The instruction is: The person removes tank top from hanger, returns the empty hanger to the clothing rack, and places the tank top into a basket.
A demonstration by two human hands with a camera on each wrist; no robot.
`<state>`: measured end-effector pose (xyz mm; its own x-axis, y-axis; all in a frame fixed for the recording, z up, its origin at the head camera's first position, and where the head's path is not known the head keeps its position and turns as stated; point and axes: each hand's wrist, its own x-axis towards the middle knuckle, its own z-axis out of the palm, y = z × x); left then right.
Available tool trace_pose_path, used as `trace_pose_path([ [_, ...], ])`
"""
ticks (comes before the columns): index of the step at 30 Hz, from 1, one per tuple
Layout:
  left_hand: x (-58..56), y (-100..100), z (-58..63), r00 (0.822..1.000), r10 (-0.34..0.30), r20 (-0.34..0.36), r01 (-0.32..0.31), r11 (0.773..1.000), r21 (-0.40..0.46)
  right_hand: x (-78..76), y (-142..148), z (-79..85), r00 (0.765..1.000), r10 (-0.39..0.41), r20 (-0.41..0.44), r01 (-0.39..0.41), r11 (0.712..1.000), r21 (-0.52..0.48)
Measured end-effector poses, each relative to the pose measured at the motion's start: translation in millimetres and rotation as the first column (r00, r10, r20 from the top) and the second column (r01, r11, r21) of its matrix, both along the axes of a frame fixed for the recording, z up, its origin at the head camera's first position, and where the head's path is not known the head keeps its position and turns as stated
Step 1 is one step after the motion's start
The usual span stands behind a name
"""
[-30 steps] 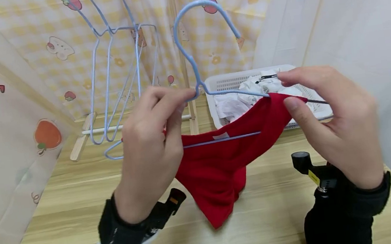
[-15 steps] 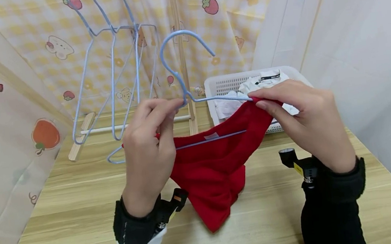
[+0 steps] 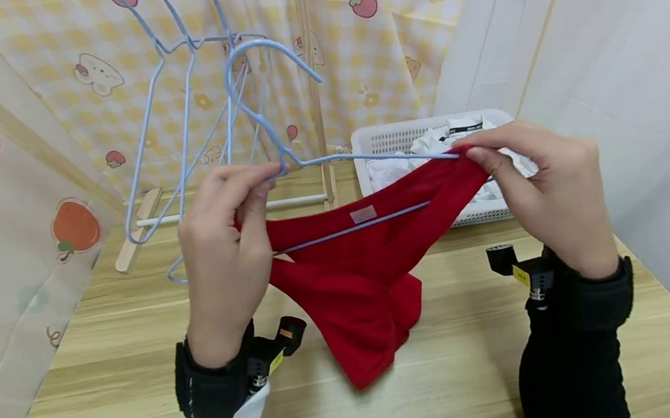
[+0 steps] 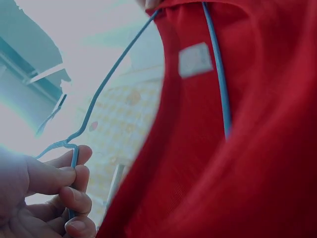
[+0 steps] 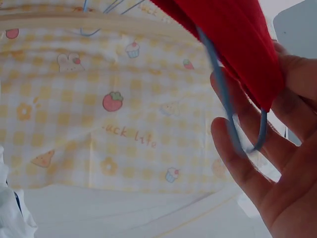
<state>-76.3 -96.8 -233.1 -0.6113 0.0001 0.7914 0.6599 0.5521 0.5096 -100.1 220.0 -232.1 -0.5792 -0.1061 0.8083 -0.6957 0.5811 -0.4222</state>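
A light blue wire hanger [image 3: 265, 128] is held up over the table, its hook upward. My left hand [image 3: 224, 250] pinches it just below the hook, and its fingers curl round the wire in the left wrist view. A red garment [image 3: 355, 297] with a white label [image 3: 363, 214] inside its neckline hangs on it. My right hand [image 3: 549, 190] pinches the garment's right shoulder part between thumb and forefinger, over the hanger's arm. The hanger's rounded right end [image 5: 252, 148] pokes out of the cloth in the right wrist view. My left hand hides part of the garment's left side.
Several blue hangers [image 3: 185, 109] hang at the back left on a wooden rack with a white lower bar [image 3: 296, 201]. Behind on the right stands a white basket [image 3: 382, 135] holding white clothes [image 3: 389, 169]. Patterned curtains [image 3: 385, 56] enclose the wooden table [image 3: 111, 376].
The held hanger has moved left, its hook now overlapping the hung hangers. My right hand has gone from the garment's edge near the hanger's end leftward, then slightly right, drawing the red cloth outward.
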Motion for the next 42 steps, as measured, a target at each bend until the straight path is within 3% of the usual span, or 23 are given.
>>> trace_pose_path([
  [7,0.7,-8.3,3.6,0.999,0.009,0.034,-0.011,0.998,0.060,-3.1,10.4,-0.5,0.995,-0.095,0.023,0.098,0.978,-0.186],
  [14,2.0,-8.8,5.3,0.997,-0.009,0.080,0.004,0.998,0.065,-7.8,14.8,0.2,0.994,-0.091,0.059,0.106,0.929,-0.356],
  [19,0.2,-6.3,3.8,0.993,-0.049,0.112,0.035,0.991,0.126,-10.5,17.1,1.1,0.992,-0.086,0.096,0.120,0.889,-0.442],
  [22,-0.3,-5.0,4.1,0.985,-0.115,0.130,0.087,0.975,0.203,-10.9,17.6,0.8,0.990,-0.073,0.122,0.118,0.904,-0.411],
  [26,-0.7,-2.9,3.9,0.968,-0.214,0.132,0.164,0.936,0.311,-12.0,14.5,-2.4,0.984,-0.052,0.168,0.107,0.936,-0.334],
  [34,-2.2,5.5,2.1,0.909,-0.408,0.086,0.323,0.820,0.473,-14.0,-3.0,-6.8,0.981,-0.002,0.195,0.016,0.997,-0.070],
  [38,-1.2,7.4,2.5,0.888,-0.455,0.066,0.364,0.783,0.504,-14.9,-12.0,-8.2,0.970,0.028,0.240,-0.052,0.994,0.095],
  [42,1.1,7.7,4.6,0.881,-0.471,0.034,0.384,0.757,0.529,-19.8,-18.0,-11.3,0.951,0.091,0.294,-0.173,0.948,0.266],
])
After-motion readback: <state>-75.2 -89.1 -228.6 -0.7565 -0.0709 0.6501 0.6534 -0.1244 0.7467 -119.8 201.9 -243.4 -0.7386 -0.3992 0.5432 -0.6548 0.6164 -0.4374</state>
